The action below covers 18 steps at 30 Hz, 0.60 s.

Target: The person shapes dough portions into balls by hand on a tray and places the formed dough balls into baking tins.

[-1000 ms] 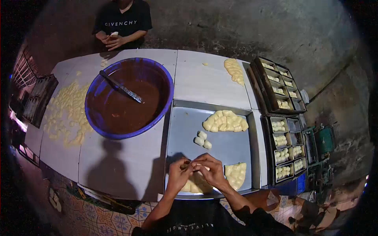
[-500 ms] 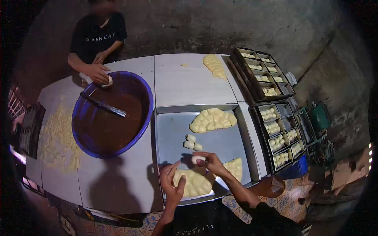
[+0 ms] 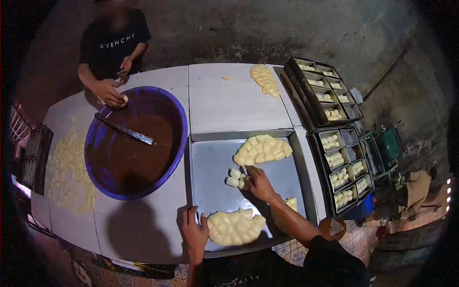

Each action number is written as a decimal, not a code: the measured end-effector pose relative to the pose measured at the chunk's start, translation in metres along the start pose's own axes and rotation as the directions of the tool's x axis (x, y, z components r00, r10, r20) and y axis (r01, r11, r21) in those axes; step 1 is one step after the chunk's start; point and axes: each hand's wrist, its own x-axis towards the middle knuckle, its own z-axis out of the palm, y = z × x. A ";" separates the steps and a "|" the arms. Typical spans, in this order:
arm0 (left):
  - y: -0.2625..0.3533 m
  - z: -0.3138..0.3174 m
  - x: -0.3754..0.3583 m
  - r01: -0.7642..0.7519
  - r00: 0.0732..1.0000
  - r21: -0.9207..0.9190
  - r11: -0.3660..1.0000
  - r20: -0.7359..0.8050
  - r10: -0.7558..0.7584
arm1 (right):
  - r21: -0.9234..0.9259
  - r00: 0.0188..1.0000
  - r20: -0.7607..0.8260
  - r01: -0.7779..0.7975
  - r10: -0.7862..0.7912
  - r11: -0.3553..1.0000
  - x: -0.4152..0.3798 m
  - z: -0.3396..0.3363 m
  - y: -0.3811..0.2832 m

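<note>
Small dough rolls [image 3: 233, 181] lie clustered on the floor of the metal tray [image 3: 215, 165], below the upper dough slab [image 3: 262, 150]. Your right hand [image 3: 260, 184] reaches to their right side, fingers extended; whether it grips one cannot be told. Your left hand [image 3: 195, 233] is at the tray's left side, thumb and fingers apart, holding nothing visible, beside the lower dough slab [image 3: 236, 227]. Left of the tray sits the blue basin [image 3: 184, 136] of brown contents; to its right, the divided pans [image 3: 334, 152] hold dough.
</note>
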 end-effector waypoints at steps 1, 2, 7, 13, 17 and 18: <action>0.004 0.000 0.005 -0.007 1.000 0.007 1.000 0.014 0.006 | 0.010 1.000 -0.017 -0.001 0.001 1.000 0.003 -0.003 -0.016; 0.004 0.001 0.004 0.009 0.999 0.006 1.000 0.035 -0.009 | -0.094 0.998 0.048 0.042 -0.038 0.995 0.002 -0.007 -0.033; -0.014 0.016 -0.007 -0.006 0.996 0.097 0.995 0.093 -0.003 | -0.293 0.977 0.063 0.213 -0.203 0.932 -0.001 0.032 -0.010; -0.103 0.045 -0.019 0.035 0.995 -0.314 0.949 0.099 -0.004 | 0.664 0.924 -0.158 -0.161 0.347 0.730 0.009 0.048 0.010; -0.063 0.022 -0.019 -0.143 0.977 -0.112 0.983 0.142 0.158 | 0.850 0.954 0.300 -0.273 -0.011 -0.451 -0.053 -0.012 0.042; -0.051 0.019 -0.018 -0.147 0.973 -0.045 0.988 0.170 0.153 | 0.828 0.967 0.253 -0.219 -0.006 -0.517 -0.071 -0.039 0.037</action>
